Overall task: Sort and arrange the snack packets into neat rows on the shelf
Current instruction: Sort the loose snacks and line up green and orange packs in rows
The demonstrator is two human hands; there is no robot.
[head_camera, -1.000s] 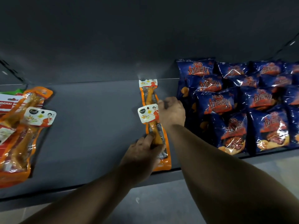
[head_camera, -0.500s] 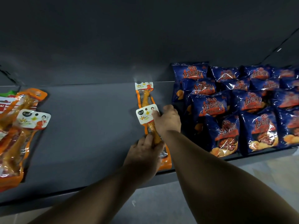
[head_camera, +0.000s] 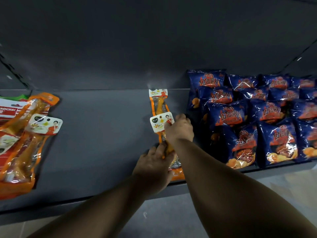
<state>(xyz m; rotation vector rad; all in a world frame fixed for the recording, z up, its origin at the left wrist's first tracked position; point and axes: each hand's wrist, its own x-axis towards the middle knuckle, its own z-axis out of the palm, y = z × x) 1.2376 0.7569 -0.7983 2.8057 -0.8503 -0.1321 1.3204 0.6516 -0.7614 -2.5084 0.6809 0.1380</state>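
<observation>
Your left hand [head_camera: 155, 166] and right hand [head_camera: 180, 128] both grip the long orange plastic drumstick packet [head_camera: 162, 124], apparently squaring it near the grey shelf [head_camera: 96, 134] front edge.

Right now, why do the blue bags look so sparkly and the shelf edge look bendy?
Head view: light bounces off the crinkly plastic of the blue bags, leaving white glare streaks; the wide lens bends the shelf edge into a curve; the orange packet under both hands stays fairly sharp, the corners dim.

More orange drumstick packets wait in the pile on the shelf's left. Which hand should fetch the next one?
Probably the left hand: it is nearer the pile, with bare shelf between. The right hand would cross over it.
</observation>
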